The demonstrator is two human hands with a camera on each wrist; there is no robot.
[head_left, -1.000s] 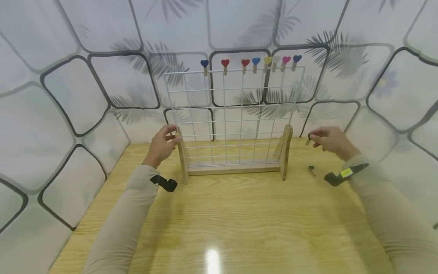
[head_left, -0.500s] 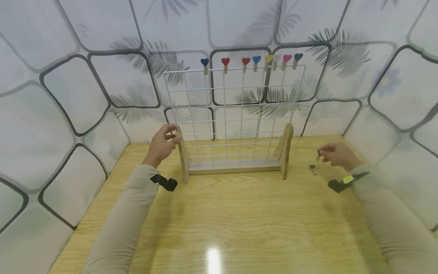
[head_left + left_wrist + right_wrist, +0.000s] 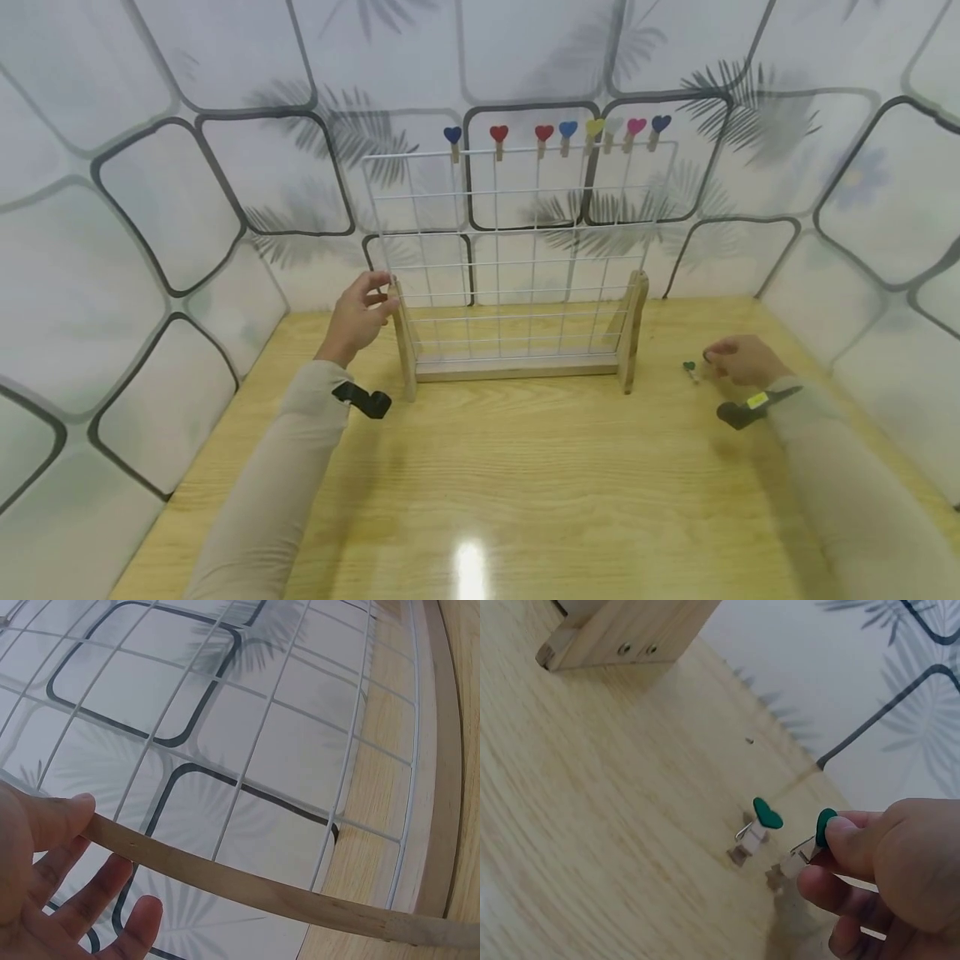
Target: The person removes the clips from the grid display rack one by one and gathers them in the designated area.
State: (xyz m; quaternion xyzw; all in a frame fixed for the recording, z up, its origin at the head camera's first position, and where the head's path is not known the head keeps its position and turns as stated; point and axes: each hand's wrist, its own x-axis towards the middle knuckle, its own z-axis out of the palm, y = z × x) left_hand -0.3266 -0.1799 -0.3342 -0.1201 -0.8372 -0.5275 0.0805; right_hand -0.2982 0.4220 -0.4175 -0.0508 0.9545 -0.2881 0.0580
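A white wire grid rack (image 3: 495,264) stands upright between two wooden side supports on the table. My left hand (image 3: 356,315) pinches the top of its left wooden support (image 3: 225,885), thumb on one side and fingertips on the other. On the right, my right hand (image 3: 744,360) pinches a green heart clothespin (image 3: 823,829) between thumb and index finger, low over the table. Its wooden legs point down toward the tabletop. Beside it lies a second green heart clothespin (image 3: 767,815). Several heart clothespins, such as the pink one (image 3: 636,127), are clipped along the rack's top wire.
The wood-grain table (image 3: 510,483) carries the rack near its back edge. Patterned fabric walls (image 3: 187,67) enclose the back and sides. A tiny dark speck (image 3: 750,741) lies on the table behind the clothespins.
My right hand has come down toward the table with the green heart clothespin, shifting slightly right, beside the one lying there. My left hand has stayed on the rack's support.
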